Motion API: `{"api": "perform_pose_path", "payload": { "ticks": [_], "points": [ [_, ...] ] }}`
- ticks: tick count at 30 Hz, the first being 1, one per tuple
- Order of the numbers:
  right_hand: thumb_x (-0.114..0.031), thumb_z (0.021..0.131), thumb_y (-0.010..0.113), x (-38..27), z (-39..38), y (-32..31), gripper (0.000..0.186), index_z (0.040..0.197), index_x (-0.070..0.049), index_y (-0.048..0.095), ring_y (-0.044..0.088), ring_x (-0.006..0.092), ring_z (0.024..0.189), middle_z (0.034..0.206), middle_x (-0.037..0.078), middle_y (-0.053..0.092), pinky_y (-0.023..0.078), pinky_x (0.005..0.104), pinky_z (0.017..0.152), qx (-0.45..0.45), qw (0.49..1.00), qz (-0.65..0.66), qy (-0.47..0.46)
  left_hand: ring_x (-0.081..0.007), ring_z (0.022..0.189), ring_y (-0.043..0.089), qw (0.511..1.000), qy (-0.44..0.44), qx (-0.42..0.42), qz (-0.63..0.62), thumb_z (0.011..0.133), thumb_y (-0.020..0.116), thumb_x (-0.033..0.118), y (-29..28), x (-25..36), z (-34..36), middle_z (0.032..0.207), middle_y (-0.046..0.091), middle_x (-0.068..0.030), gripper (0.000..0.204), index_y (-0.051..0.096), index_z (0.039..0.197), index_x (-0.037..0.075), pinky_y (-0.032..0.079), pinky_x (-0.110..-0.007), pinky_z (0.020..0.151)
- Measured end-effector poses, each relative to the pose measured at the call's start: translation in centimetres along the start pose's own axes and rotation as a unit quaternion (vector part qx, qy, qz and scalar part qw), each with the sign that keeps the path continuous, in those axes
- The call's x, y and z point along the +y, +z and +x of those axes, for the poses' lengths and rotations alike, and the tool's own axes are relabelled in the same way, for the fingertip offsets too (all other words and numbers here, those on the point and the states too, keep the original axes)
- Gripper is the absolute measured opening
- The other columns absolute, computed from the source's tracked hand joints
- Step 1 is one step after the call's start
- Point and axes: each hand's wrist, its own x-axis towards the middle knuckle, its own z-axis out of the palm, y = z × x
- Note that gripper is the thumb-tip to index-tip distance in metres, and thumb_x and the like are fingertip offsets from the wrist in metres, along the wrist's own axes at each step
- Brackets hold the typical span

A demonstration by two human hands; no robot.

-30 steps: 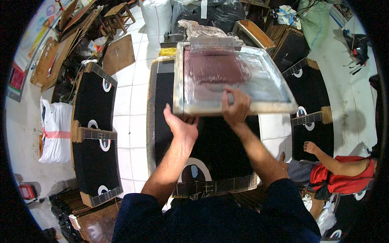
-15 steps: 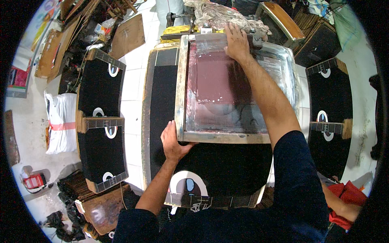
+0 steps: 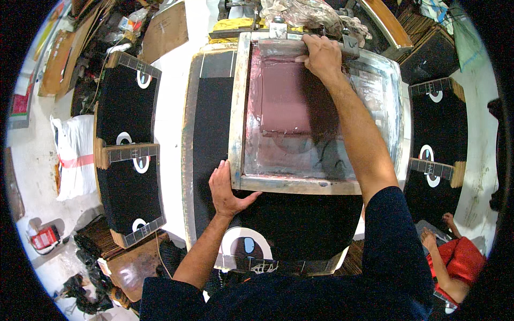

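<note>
White sack [image 3: 75,155] with red band at left, flat brown cardboard [image 3: 166,32] top left

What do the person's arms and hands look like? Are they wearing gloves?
No gloves: the left hand and the right hand are both bare, and no rings, watch or bands show. The forearms are bare too. The person wears a dark navy top with short sleeves that end near the elbows.

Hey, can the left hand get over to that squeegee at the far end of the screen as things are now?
Probably yes: nothing blocks the open mesh between the left hand, on the frame's near corner, and the squeegee, already under the right hand.
</note>
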Motion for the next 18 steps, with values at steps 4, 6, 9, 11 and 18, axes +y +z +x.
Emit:
{"api": "perform_pose_path", "payload": {
  "ticks": [4, 6, 9, 11, 18],
  "points": [
    [-0.028, 0.078, 0.082, -0.9, -2.4, 0.3, 0.037, 0.110, -0.016, 0.068, 0.067, 0.0279, 0.105, 0.106, 0.003, 0.073, 0.048, 0.0494, 0.088, 0.009, 1.000, -0.018, 0.012, -0.0394, 0.142, 0.045, 1.000, 0.006, 0.011, -0.009, 0.069, 0.087, 0.063, -0.1, 0.0, 0.1, 0.149, 0.050, -0.0240, 0.117, 0.039, 0.152, -0.004, 0.033, -0.054, 0.116],
    [-0.022, 0.075, 0.083, -1.9, -4.3, -0.9, 0.039, 0.110, -0.016, 0.067, 0.067, 0.0276, 0.105, 0.106, 0.003, 0.072, 0.047, 0.0485, 0.088, 0.011, 0.999, -0.037, 0.009, -0.0388, 0.143, 0.045, 1.000, 0.002, 0.006, -0.015, 0.069, 0.088, 0.062, -0.1, -0.1, 0.1, 0.149, 0.050, -0.0234, 0.117, 0.039, 0.152, -0.004, 0.033, -0.054, 0.117],
    [-0.015, 0.066, 0.085, -4.9, -10.5, -3.5, 0.047, 0.108, -0.015, 0.065, 0.063, 0.0267, 0.104, 0.104, 0.003, 0.067, 0.047, 0.0454, 0.089, -0.005, 1.000, -0.020, 0.023, -0.0388, 0.144, 0.044, 1.000, 0.002, 0.003, -0.022, 0.069, 0.088, 0.062, -0.2, -0.2, 0.1, 0.149, 0.050, -0.0232, 0.117, 0.039, 0.153, -0.003, 0.032, -0.054, 0.118],
    [-0.014, 0.065, 0.085, -5.8, -13.0, -4.8, 0.052, 0.113, -0.016, 0.066, 0.063, 0.0274, 0.104, 0.104, 0.003, 0.067, 0.047, 0.0456, 0.089, -0.057, 0.997, -0.004, 0.043, -0.0388, 0.143, 0.045, 1.000, -0.001, -0.003, -0.018, 0.069, 0.088, 0.062, -0.3, -0.1, 0.1, 0.149, 0.050, -0.0228, 0.117, 0.038, 0.153, -0.003, 0.031, -0.054, 0.118],
    [-0.022, 0.075, 0.079, -1.1, -4.1, -1.2, 0.040, 0.114, -0.016, 0.070, 0.068, 0.0290, 0.101, 0.110, 0.006, 0.073, 0.049, 0.0508, 0.085, 0.006, 1.000, 0.002, 0.016, -0.0388, 0.144, 0.044, 1.000, -0.003, -0.005, -0.009, 0.069, 0.088, 0.061, -0.2, 0.0, 0.2, 0.149, 0.050, -0.0225, 0.118, 0.037, 0.154, -0.003, 0.031, -0.054, 0.118]
  ]
}}
